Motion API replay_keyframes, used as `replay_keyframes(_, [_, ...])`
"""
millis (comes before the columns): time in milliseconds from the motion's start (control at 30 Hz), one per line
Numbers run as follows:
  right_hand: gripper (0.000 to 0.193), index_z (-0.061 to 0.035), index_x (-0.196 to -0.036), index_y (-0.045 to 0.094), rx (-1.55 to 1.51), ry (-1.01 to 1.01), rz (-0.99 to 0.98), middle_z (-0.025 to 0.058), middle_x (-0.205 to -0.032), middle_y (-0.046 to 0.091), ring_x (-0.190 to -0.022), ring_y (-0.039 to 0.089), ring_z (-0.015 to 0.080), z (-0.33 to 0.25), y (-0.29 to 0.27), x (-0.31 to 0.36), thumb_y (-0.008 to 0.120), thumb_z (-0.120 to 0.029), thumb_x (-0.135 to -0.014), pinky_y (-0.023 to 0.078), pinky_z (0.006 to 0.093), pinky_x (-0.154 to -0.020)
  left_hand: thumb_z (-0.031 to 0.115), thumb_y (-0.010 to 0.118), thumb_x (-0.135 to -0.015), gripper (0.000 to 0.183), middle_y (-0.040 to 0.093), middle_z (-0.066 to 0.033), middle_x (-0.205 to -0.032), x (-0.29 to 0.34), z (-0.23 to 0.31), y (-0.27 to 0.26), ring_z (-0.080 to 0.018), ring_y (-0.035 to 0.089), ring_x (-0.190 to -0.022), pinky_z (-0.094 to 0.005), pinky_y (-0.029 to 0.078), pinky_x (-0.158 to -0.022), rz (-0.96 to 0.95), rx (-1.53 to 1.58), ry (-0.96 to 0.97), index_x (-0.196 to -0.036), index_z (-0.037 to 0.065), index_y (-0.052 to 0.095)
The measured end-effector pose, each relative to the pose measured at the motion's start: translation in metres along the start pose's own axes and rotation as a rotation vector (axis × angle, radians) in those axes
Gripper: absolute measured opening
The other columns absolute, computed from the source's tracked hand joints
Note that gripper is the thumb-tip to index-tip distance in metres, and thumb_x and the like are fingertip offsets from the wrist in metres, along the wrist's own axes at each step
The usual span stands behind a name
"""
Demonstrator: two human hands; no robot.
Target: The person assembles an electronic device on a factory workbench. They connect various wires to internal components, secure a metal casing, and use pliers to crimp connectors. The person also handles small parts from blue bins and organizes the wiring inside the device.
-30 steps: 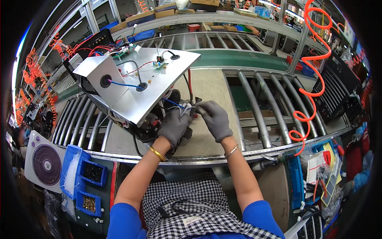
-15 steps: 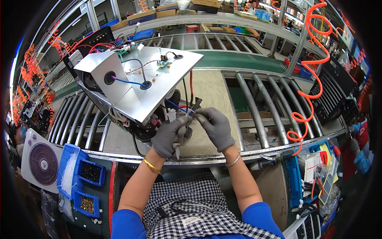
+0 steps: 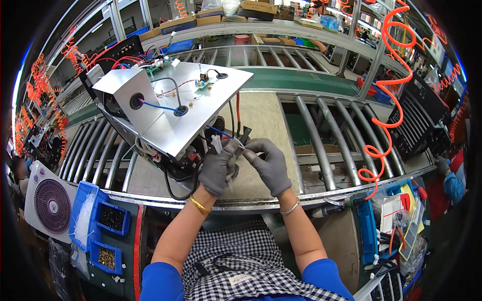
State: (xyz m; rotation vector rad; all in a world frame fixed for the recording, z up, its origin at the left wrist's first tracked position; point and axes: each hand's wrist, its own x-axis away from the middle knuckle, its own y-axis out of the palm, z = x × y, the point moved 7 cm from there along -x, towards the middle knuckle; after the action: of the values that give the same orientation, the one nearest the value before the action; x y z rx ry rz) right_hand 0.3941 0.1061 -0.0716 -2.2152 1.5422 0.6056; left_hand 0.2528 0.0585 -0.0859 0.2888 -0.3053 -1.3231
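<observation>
My left hand (image 3: 216, 170), in a grey glove, is closed around a bundle of white cable ties (image 3: 216, 142) that sticks out above its fingers. A blue wire (image 3: 219, 131) runs from the machine to its fingertips. My right hand (image 3: 269, 165), gloved the same, pinches a thin white strip, apparently a cable tie, against the left fingertips; the exact grip is partly hidden. Just behind the hands hang a red cable (image 3: 238, 113) and a black cable (image 3: 231, 116). The half-built machine (image 3: 196, 113) has a tilted silver metal panel with a small circuit board and wires on it.
Steel rollers (image 3: 321, 145) flank the pale board under the machine. At left stand a fan (image 3: 51, 203) and blue bins (image 3: 106, 257) with small fasteners and white ties. A tool-filled blue tray (image 3: 370, 228) lies right. An orange coiled hose (image 3: 389, 125) hangs there; another person's gloved hand (image 3: 443, 165) shows far right.
My right hand has shifted slightly left and down, its fingers more curled. A thin white strip now shows between the fingertips of both hands. The whole view has shifted a little.
</observation>
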Motion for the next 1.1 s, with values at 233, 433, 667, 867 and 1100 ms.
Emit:
replay_keyframes(233, [0.015, -0.0005, -0.101, 0.067, -0.054, 0.008, -0.033, 0.0066, -0.095, 0.067, -0.084, 0.063, 0.0135, 0.012, 0.007, -0.005, 0.072, -0.008, -0.088, 0.052, 0.0286, -0.076, 0.034, 0.063, -0.099, 0.025, 0.038, 0.0089, -0.052, 0.004, 0.002, 0.002, -0.0030, 0.030, -0.038, -0.0221, 0.022, -0.035, -0.018, -0.014, 0.008, -0.090, 0.011, 0.064])
replay_keyframes(433, [0.016, -0.0013, -0.101, 0.067, -0.048, 0.096, -0.128, 0.0051, -0.096, 0.067, -0.086, 0.063, 0.0130, 0.003, 0.011, -0.009, 0.072, -0.007, -0.088, 0.052, 0.0280, -0.073, 0.024, 0.068, -0.096, 0.017, 0.042, 0.0053, -0.051, 0.004, 0.005, -0.002, -0.0062, 0.036, -0.039, -0.0233, 0.029, -0.037, -0.027, -0.037, 0.013, -0.096, 0.007, 0.062])
replay_keyframes(667, [0.015, -0.0018, -0.098, 0.068, 0.249, -0.209, -0.019, 0.0075, -0.102, 0.066, -0.085, 0.064, 0.0147, -0.035, 0.007, -0.010, 0.071, 0.001, -0.084, 0.052, 0.0260, -0.072, 0.027, 0.063, -0.098, 0.017, 0.045, 0.0067, -0.056, 0.004, -0.002, 0.000, -0.0039, 0.039, -0.041, -0.0214, 0.028, -0.037, 0.003, -0.006, 0.023, -0.093, 0.010, 0.062])
replay_keyframes(867, [0.011, 0.0006, -0.099, 0.063, 0.032, -0.264, -0.008, 0.0107, -0.105, 0.065, -0.089, 0.064, 0.0150, -0.035, 0.008, -0.012, 0.066, 0.003, -0.088, 0.053, 0.0269, -0.073, 0.034, 0.052, -0.103, 0.019, 0.039, 0.0103, -0.056, -0.025, -0.021, 0.022, -0.0029, 0.032, -0.038, -0.0203, 0.024, -0.033, -0.083, 0.472, -0.209, -0.095, 0.019, 0.059])
replay_keyframes(1100, [0.013, -0.0073, -0.107, 0.058, -0.461, 0.181, -0.006, 0.0009, -0.095, 0.064, -0.062, 0.043, 0.0032, -0.014, 0.009, -0.017, 0.059, -0.019, -0.101, 0.034, 0.0178, -0.053, 0.031, 0.066, -0.096, 0.017, 0.040, 0.0078, -0.056, -0.048, -0.034, 0.031, -0.0066, 0.031, -0.038, -0.0253, 0.022, -0.035, -0.065, 0.616, -0.071, -0.092, 0.014, 0.062])
